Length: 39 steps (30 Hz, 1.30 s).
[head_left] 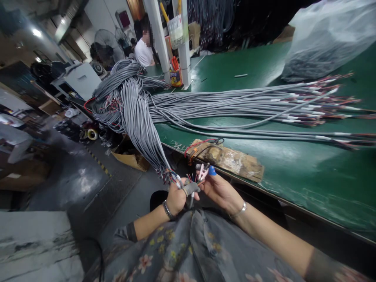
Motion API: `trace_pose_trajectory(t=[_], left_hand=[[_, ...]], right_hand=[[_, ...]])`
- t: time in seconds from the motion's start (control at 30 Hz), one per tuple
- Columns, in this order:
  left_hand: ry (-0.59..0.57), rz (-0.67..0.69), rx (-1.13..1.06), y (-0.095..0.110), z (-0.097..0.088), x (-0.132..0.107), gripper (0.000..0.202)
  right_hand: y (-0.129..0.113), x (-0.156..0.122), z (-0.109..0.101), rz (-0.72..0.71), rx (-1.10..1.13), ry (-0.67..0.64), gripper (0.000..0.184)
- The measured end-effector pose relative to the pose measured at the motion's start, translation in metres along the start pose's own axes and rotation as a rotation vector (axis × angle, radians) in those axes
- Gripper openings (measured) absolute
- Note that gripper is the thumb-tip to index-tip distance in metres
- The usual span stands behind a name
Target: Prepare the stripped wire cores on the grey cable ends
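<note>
My left hand [178, 197], a grey cover on one digit, is closed around the end of a grey cable [191, 200]. Thin coloured wires [190, 178] fan out just above its fingers. Close beside it, my right hand [220, 190] has blue tape round one digit and is pinched on a small pale pink clip-like tool [202, 172]. The fingers partly hide how the tool meets the wires. Left of my hands, a thick bundle of grey cables [141, 117] hangs over the table edge, its stripped ends beside my left hand.
More grey cables [223, 103] lie across the green table [249, 62], with bare ends to the right. A wooden board [235, 160] sits at the near edge. A plastic bag [331, 39] stands far right, a white post [185, 47] behind. A person [143, 51] sits further back.
</note>
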<state>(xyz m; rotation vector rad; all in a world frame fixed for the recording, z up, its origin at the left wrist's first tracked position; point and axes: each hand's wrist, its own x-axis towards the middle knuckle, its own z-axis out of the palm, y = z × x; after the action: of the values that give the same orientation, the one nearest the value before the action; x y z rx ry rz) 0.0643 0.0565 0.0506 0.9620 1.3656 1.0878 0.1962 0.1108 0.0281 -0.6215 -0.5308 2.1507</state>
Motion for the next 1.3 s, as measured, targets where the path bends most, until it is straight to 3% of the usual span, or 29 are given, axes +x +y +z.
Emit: trace_pose_trajectory(t=[0.33,0.53,0.63,0.77,0.93,1.0,1.13,1.3], left_hand=[[-0.031,-0.038,0.096,0.008,-0.001,-0.004,0.039],[-0.063,0.022,0.138,0.015,-0.003,-0.011,0.049],[-0.09,0.069,0.148,0.016,-0.005,-0.013,0.05],[-0.118,0.135,0.238,0.014,-0.008,-0.014,0.045],[-0.27,0.188,0.331,0.011,-0.011,-0.01,0.032],[-0.281,0.185,0.329,0.012,-0.012,-0.01,0.032],[-0.216,0.124,0.253,0.014,-0.014,-0.01,0.039],[-0.172,0.071,0.136,0.008,-0.017,-0.007,0.041]], right_hand=[[0.002,0.001,-0.002,-0.013,-0.011,0.048,0.028],[-0.001,-0.011,-0.001,0.072,-0.062,-0.068,0.046],[-0.001,-0.02,-0.001,0.097,-0.181,-0.11,0.04],[0.001,-0.028,0.004,0.075,-0.312,-0.07,0.029],[0.0,-0.029,0.011,0.021,-0.424,-0.076,0.031],[0.0,-0.029,0.011,0.019,-0.451,-0.093,0.032],[-0.003,-0.026,0.002,0.067,-0.373,-0.109,0.033],[-0.006,-0.018,-0.009,0.102,-0.174,-0.019,0.043]])
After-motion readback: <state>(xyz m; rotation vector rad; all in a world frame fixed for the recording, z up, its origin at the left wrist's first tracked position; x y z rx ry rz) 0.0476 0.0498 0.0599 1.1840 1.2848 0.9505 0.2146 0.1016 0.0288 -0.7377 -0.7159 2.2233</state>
